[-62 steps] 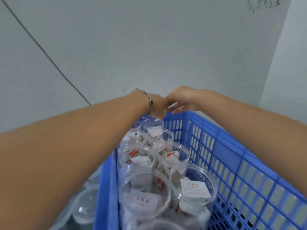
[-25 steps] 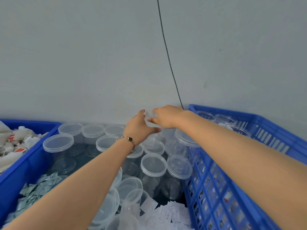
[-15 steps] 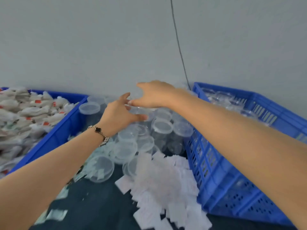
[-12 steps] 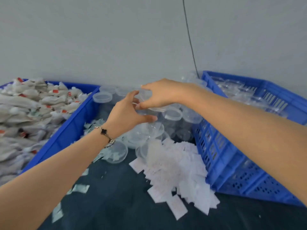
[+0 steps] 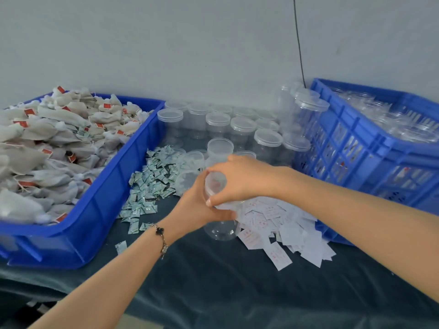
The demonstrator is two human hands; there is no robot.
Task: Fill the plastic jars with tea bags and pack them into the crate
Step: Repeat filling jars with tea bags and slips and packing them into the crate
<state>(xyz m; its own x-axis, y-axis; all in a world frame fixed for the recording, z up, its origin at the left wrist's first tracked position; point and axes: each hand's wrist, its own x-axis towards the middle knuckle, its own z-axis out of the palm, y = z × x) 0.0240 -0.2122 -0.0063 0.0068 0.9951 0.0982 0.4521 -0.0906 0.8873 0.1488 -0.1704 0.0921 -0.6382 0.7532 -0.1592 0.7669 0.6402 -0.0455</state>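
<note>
1. You hold 1 clear plastic jar just above the dark cloth-covered table, in front of the cluster of lidded empty jars and at the edge of the pile of white paper slips.
2. Your left hand wraps the jar's body, fingers and thumb curled round the wall. Your right hand sits over the top, fingertips curled round the rim of the lid. I judge you are unscrewing or lifting the lid; which, I cannot tell.
3. Expect the jar to be very light and thin-walled. It looks empty, so it gives no weight to steady it. The wall probably flexes if you squeeze, and the smooth plastic is likely slippery.
4. Keep the left hand mid-body with a gentle grip, and take the lid by its edge only.
5. The tea bags heap in the blue bin on your left. They look soft, light and crushable, with strings and red tags that may tangle; pinch each by the pouch body.
6. Small green-and-white sachets lie between the bin and the jars.
7. The blue crate on your right already holds jars.
</note>
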